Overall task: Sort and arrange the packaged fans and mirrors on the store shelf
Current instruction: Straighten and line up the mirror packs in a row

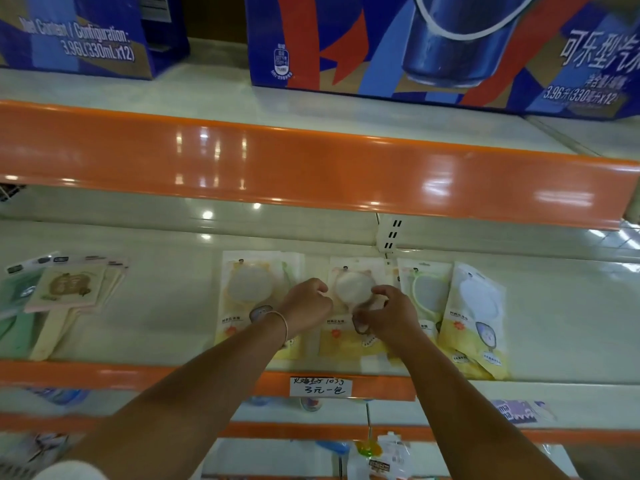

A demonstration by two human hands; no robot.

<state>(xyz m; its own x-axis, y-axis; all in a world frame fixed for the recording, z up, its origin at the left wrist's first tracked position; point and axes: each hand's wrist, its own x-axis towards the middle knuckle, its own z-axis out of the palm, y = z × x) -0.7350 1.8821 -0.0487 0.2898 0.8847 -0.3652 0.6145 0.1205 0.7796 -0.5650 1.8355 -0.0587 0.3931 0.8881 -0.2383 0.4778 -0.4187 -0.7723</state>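
Both hands meet at the middle of the frame over a row of packaged hand mirrors lying flat on the cream shelf board (166, 306). The left hand (306, 303), with a thin bracelet on its wrist, has its fingers curled onto the left edge of the pink-rimmed round mirror in a clear and yellow plastic packet (349, 299). The right hand (388, 313) grips the same packet from the right, thumb and fingers bent round its lower right part; the exact pinch point is hidden by the knuckles.

Just left of that packet lies a yellow-rimmed mirror packet (247, 289), partly under the left forearm. To the right lie a green-rimmed mirror packet (427, 289) and, overlapping its right side, a white-rimmed mirror packet (476, 306) tilted slightly clockwise.

At the left edge of the frame, well apart from the mirrors, sits a fanned stack of flat paddle fans: a beige square fan with a brown print (65, 289) on top, a green fan (15, 306) beside it.

On the orange shelf lip below the hands hangs a white handwritten price tag (320, 386). Above, behind a glossy orange rail (277, 161), stand 2 blue cola cartons (433, 46).
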